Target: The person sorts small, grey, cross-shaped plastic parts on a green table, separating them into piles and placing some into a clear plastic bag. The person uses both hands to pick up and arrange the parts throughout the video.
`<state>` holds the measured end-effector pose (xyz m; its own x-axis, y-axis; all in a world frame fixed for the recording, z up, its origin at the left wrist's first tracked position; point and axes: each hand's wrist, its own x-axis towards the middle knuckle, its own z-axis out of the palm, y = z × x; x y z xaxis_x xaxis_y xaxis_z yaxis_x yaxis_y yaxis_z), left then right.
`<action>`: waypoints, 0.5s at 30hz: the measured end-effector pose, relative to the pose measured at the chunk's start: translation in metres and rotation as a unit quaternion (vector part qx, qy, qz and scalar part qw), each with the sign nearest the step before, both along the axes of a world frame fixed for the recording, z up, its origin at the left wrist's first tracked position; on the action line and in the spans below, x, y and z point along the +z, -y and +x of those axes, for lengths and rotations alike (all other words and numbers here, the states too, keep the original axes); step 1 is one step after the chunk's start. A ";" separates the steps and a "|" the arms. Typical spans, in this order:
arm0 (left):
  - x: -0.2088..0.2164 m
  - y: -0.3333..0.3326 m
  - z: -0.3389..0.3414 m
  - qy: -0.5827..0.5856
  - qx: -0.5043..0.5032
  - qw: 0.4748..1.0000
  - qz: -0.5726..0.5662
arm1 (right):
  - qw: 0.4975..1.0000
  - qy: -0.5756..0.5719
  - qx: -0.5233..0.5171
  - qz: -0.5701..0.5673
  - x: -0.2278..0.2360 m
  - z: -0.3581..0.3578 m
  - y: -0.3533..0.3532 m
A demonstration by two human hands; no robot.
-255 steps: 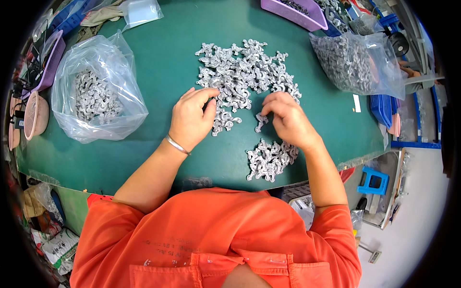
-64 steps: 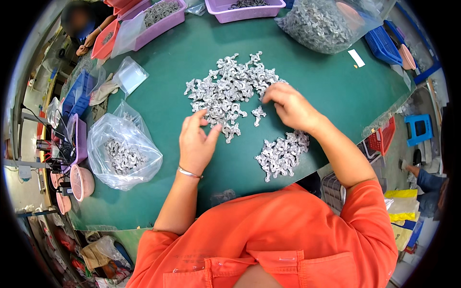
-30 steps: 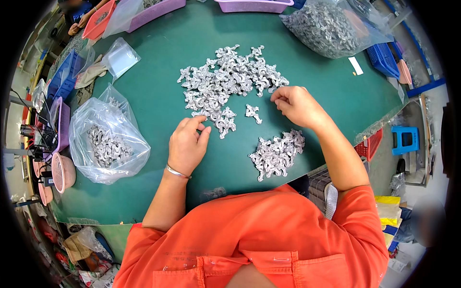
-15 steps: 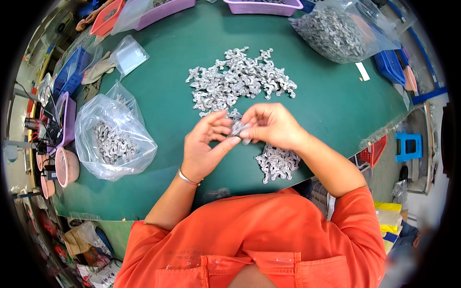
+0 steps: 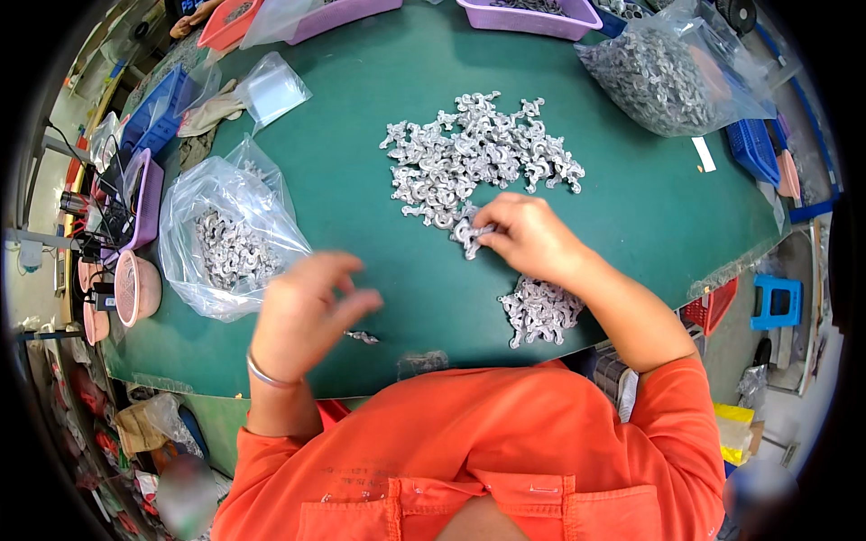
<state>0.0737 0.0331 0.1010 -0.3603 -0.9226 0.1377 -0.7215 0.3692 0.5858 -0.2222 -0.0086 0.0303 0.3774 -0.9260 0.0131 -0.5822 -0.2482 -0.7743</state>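
My right hand [image 5: 534, 236] pinches a small grey curved metal part [image 5: 469, 238] between thumb and fingertips, at the near edge of a large loose pile of like metal parts [image 5: 465, 158]. My left hand [image 5: 298, 311], somewhat blurred, hovers beside a clear plastic bag [image 5: 185, 279]; its thumb and fingers are apart with nothing visible between them. Just right of that hand's lower side, a single metal part [image 5: 363, 337] shows over the green table, apart from the fingers. A smaller heap of parts [image 5: 541, 313] lies below my right wrist.
More metal parts fill the open bag at left and a bulging bag [image 5: 645, 77] at far right. Purple trays [image 5: 532, 22] line the green table's [image 5: 361, 81] far edge. Blue and pink baskets [image 5: 138, 290] stand along the left side. Another person's hand shows at far left.
My hands have separated: the left moved left and nearer me, its fingers opening. The right stays by the pile with a part. A single part now shows near my left hand. The view has shifted slightly.
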 end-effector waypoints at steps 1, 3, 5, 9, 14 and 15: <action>-0.002 -0.006 -0.003 0.035 -0.067 0.996 0.051 | 0.998 0.025 -0.023 0.044 0.007 -0.007 0.000; -0.019 -0.017 0.001 0.123 -0.108 0.985 0.050 | 0.991 0.050 -0.073 0.104 0.012 -0.022 0.000; -0.034 -0.022 0.004 0.150 -0.132 0.978 0.067 | 0.987 -0.012 -0.111 0.112 0.018 -0.036 -0.003; -0.040 -0.020 0.013 0.065 -0.149 0.981 0.103 | 0.993 -0.071 -0.095 -0.002 0.006 -0.065 -0.004; -0.001 -0.008 0.029 0.012 0.055 0.984 -0.169 | 0.979 -0.086 -0.181 -0.028 0.012 -0.083 -0.007; 0.008 -0.003 0.041 0.017 0.130 0.974 -0.185 | 0.977 -0.089 -0.191 -0.023 0.013 -0.085 -0.007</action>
<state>0.1148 0.0359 0.1094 -0.1316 -0.8729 0.4697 -0.8353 0.3528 0.4216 -0.3070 -0.0017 0.0437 0.0034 -0.9997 0.0237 -0.7631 -0.0179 -0.6461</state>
